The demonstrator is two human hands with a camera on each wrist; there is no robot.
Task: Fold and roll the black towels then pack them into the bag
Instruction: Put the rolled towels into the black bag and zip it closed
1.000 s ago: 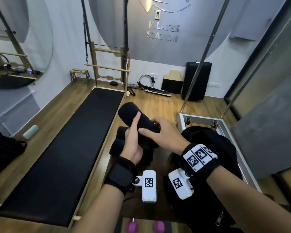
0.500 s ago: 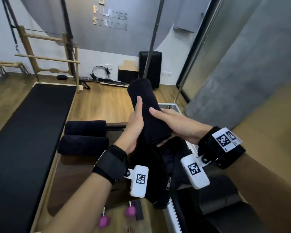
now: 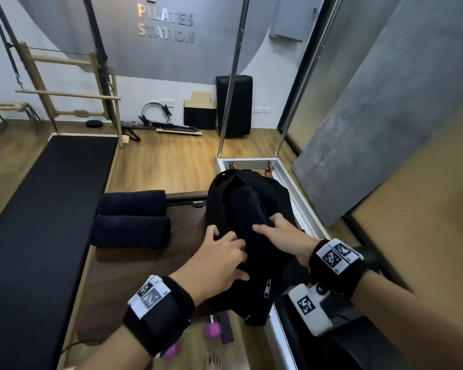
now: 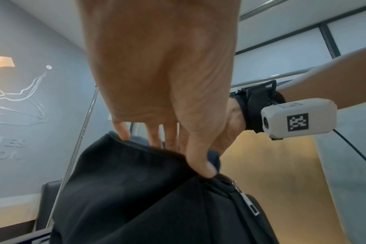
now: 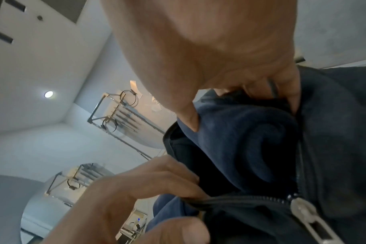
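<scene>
A black bag (image 3: 217, 204) lies open on the dark wooden bench, its zipper pull (image 3: 267, 289) at the near end. A rolled dark towel (image 3: 247, 209) sits partly inside the opening. My right hand (image 3: 281, 236) grips the near end of that roll (image 5: 240, 148), thumb and fingers curled round it. My left hand (image 3: 219, 260) pinches the bag's left rim (image 4: 157, 151), holding the opening wide. Two more rolled towels (image 3: 133, 204) (image 3: 131, 231) lie side by side on the bench, left of the bag.
A long black padded reformer bed (image 3: 46, 209) runs along the left. A white metal frame (image 3: 292, 188) with upright poles stands to the right of the bag. Pink dumbbells (image 3: 211, 329) lie on the floor near my bare foot (image 3: 214, 361).
The rolled towel, held upright in both hands before, has come down into the open bag. My left hand has left the roll and taken the bag's rim.
</scene>
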